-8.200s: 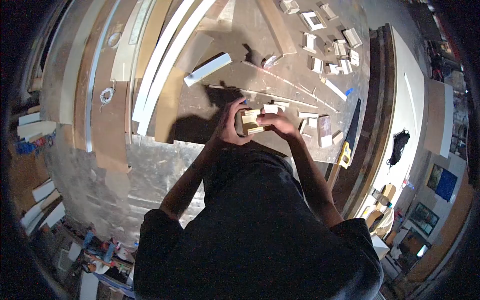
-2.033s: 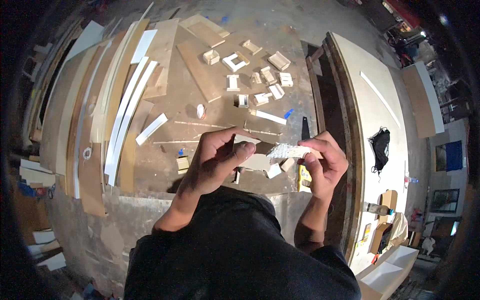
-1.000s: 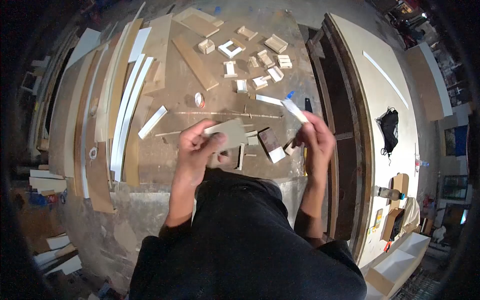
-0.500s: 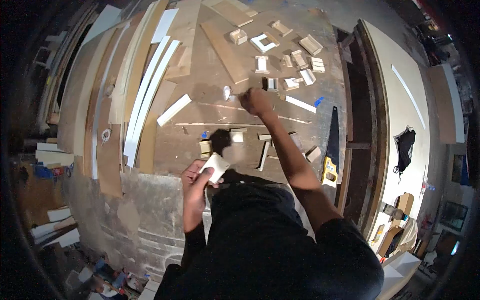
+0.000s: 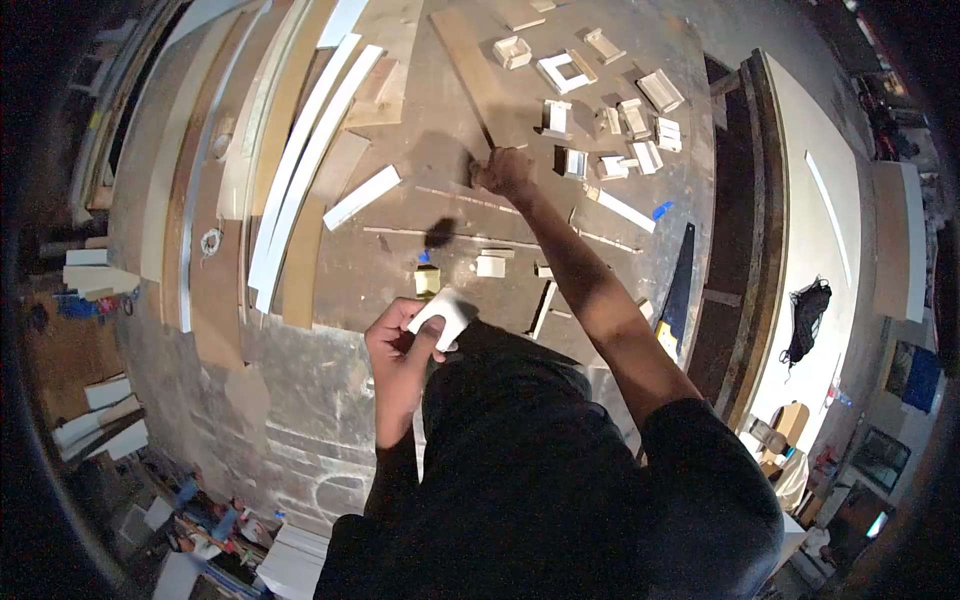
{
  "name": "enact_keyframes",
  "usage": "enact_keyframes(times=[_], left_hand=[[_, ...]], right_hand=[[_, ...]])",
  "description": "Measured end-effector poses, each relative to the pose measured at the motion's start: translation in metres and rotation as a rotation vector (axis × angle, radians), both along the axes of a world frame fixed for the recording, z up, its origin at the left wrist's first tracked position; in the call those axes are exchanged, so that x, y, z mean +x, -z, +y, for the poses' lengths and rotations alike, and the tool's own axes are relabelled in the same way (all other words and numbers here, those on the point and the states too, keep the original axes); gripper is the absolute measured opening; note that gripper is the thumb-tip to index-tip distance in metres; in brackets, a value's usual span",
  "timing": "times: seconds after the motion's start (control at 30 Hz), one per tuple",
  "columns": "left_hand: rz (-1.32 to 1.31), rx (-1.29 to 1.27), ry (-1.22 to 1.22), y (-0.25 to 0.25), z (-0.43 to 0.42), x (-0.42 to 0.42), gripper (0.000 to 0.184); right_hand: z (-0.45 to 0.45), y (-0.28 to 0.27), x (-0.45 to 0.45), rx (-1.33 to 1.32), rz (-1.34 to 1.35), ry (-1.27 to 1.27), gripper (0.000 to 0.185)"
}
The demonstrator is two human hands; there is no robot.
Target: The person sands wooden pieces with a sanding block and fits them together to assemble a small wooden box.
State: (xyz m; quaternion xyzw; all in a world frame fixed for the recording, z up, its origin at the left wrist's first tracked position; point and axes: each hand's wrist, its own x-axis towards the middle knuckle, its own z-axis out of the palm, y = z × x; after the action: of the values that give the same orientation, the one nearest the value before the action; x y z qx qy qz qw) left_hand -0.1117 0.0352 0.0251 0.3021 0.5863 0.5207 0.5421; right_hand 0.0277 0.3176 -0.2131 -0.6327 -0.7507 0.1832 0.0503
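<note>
Near the body, left fingers grip a pale block; whether right fingers hold anything is unclear.

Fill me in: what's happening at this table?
One person is working bare-handed. The left hand holds a small pale piece over the near edge of the table. The right hand is stretched out beside the end of a long brown board; whether it grips anything can't be made out. Small wooden assemblies sit farther out to the right, and a saw lies near the table's right edge.
</note>
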Motion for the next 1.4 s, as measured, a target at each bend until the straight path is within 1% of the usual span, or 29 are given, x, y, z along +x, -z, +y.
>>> enact_keyframes(times=[0.03, 0.07, 0.17, 0.2, 0.23, 0.3, 0.33, 0.37, 0.4, 0.43, 0.5, 0.53, 0.57, 0.63, 0.67, 0.73, 0.77, 0.83, 0.87, 0.9, 0.97, 1.0, 1.13, 1.2, 1.23, 1.3, 1.33, 1.37, 1.4], left_hand=[[0.031, -0.019, 0.002, -0.001, 0.004, -0.002, 0.009], [0.06, -0.038, 0.006, 0.0, 0.008, -0.004, 0.01], [0.064, -0.045, -0.005, 0.008, 0.018, -0.005, 0.011], [0.063, -0.057, -0.015, 0.006, 0.021, -0.002, 0.012], [0.062, -0.068, -0.018, 0.006, 0.022, 0.001, 0.012], [0.054, -0.043, -0.004, 0.006, 0.027, 0.005, 0.012], [0.042, -0.045, -0.01, 0.005, 0.03, 0.011, 0.012], [0.037, -0.057, -0.003, 0.005, 0.032, 0.017, 0.012], [0.011, -0.067, -0.004, 0.006, 0.035, 0.023, 0.013], [-0.014, -0.074, -0.003, 0.008, 0.037, 0.03, 0.013], [-0.02, -0.083, 0.037, 0.011, 0.042, 0.043, 0.014], [-0.01, -0.092, 0.068, 0.008, 0.044, 0.05, 0.014], [0.003, -0.102, 0.097, 0.004, 0.045, 0.056, 0.014], [-0.009, -0.101, 0.134, -0.001, 0.048, 0.068, 0.013], [-0.024, -0.093, 0.171, -0.005, 0.049, 0.074, 0.012], [-0.01, -0.06, 0.203, -0.015, 0.051, 0.088, 0.012], [0.0, -0.027, 0.218, -0.019, 0.051, 0.094, 0.012], [-0.026, 0.002, 0.251, -0.022, 0.05, 0.102, 0.012], [-0.054, 0.027, 0.273, -0.023, 0.05, 0.104, 0.012], [-0.048, 0.031, 0.279, -0.026, 0.05, 0.106, 0.012], [-0.003, 0.072, 0.311, -0.032, 0.046, 0.112, 0.012], [-0.007, 0.079, 0.313, -0.033, 0.044, 0.115, 0.012], [0.07, 0.158, 0.344, -0.044, 0.034, 0.124, 0.012], [0.118, 0.195, 0.347, -0.048, 0.031, 0.125, 0.013], [0.117, 0.199, 0.342, -0.047, 0.028, 0.125, 0.013], [0.16, 0.233, 0.357, -0.048, 0.025, 0.127, 0.011], [0.15, 0.255, 0.319, -0.052, 0.022, 0.13, 0.011], [0.153, 0.261, 0.314, -0.05, 0.022, 0.129, 0.011], [0.251, 0.341, 0.337, -0.045, 0.023, 0.127, 0.012]], right_hand=[[-0.001, -0.018, 0.002, -0.084, 0.067, 0.008, 0.06], [0.001, -0.033, 0.005, -0.195, 0.033, -0.026, 0.082], [0.005, -0.046, 0.018, -0.242, 0.13, -0.01, 0.082], [0.003, -0.026, 0.031, -0.255, 0.127, -0.009, 0.082], [0.004, 0.008, 0.052, -0.106, 0.28, -0.015, 0.08], [-0.007, 0.005, 0.095, -0.005, 0.5, 0.219, 0.071], [-0.037, -0.015, 0.122, -0.065, 0.558, 0.465, 0.065], [-0.064, -0.019, 0.15, -0.01, 0.357, 0.476, 0.06], [-0.094, -0.014, 0.182, -0.041, 0.246, 0.419, 0.055], [-0.135, 0.005, 0.205, 0.197, 0.234, 0.431, 0.051], [-0.211, 0.013, 0.244, 0.251, 0.137, 0.427, 0.051], [-0.243, 0.019, 0.258, 0.226, 0.08, 0.414, 0.052], [-0.267, -0.002, 0.258, 0.218, 0.042, 0.325, 0.055], [-0.309, 0.039, 0.279, 0.102, 0.07, 0.25, 0.057], [-0.316, 0.04, 0.276, 0.097, 0.074, 0.262, 0.057], [-0.317, 0.039, 0.263, -0.216, 0.048, 0.562, 0.055], [-0.316, 0.034, 0.265, -0.214, 0.052, 0.574, 0.055], [-0.309, 0.023, 0.266, 0.171, -0.016, 0.346, 0.052], [-0.304, 0.017, 0.264, 0.163, -0.042, 0.442, 0.055], [-0.302, 0.02, 0.267, 0.166, -0.036, 0.448, 0.055], [-0.308, 0.031, 0.286, 0.087, -0.055, 0.348, 0.059], [-0.306, 0.026, 0.285, 0.032, -0.015, 0.37, 0.064], [-0.302, 0.022, 0.281, 0.007, -0.115, 0.343, 0.059], [-0.3, 0.029, 0.284, -0.189, -0.012, 0.338, 0.048], [-0.304, 0.028, 0.288, -0.185, -0.014, 0.334, 0.048], [-0.314, 0.022, 0.29, -0.062, 0.222, 0.378, 0.046], [-0.316, 0.012, 0.291, 0.021, 0.357, 0.32, 0.047], [-0.32, 0.003, 0.288, 0.026, 0.36, 0.315, 0.047], [-0.322, -0.02, 0.281, -0.03, 0.735, 0.409, 0.043]])
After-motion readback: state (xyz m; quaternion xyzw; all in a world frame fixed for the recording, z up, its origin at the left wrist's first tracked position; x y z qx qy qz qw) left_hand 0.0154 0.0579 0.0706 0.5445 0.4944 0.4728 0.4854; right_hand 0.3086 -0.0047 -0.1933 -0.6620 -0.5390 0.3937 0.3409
